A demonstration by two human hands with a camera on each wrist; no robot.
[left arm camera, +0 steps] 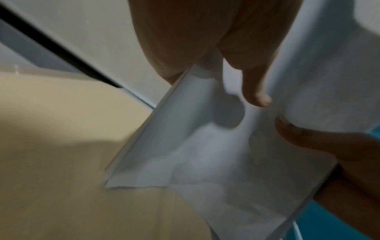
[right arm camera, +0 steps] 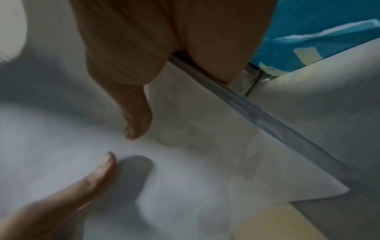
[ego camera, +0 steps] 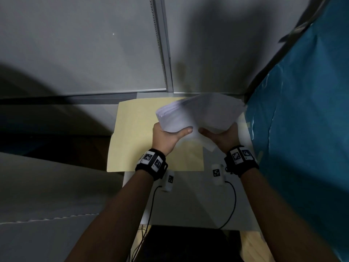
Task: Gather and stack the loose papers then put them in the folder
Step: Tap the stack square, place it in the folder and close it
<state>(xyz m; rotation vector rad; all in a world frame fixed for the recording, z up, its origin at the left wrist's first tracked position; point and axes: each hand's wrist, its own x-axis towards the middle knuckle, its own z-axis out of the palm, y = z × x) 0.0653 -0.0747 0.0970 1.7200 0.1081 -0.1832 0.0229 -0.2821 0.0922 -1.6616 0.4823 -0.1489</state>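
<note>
A stack of white papers [ego camera: 200,112] hangs tilted in the air above the open cream folder [ego camera: 136,137], which lies flat on the small white table. My left hand [ego camera: 170,135] grips the stack's near left edge, thumb on top. My right hand [ego camera: 221,136] grips the near right edge, thumb also on top. In the left wrist view the papers [left arm camera: 205,154] sag toward the folder [left arm camera: 61,162], with one corner touching or close to it. In the right wrist view my thumb presses on the papers [right arm camera: 185,178], and the stack's edge shows as several sheets.
A blue plastic sheet [ego camera: 302,129] stands close on the right. A grey wall with a metal frame [ego camera: 164,53] rises behind the table. Black cables [ego camera: 232,205] run across the white table [ego camera: 188,195] to a dark box [ego camera: 188,242] at its near end.
</note>
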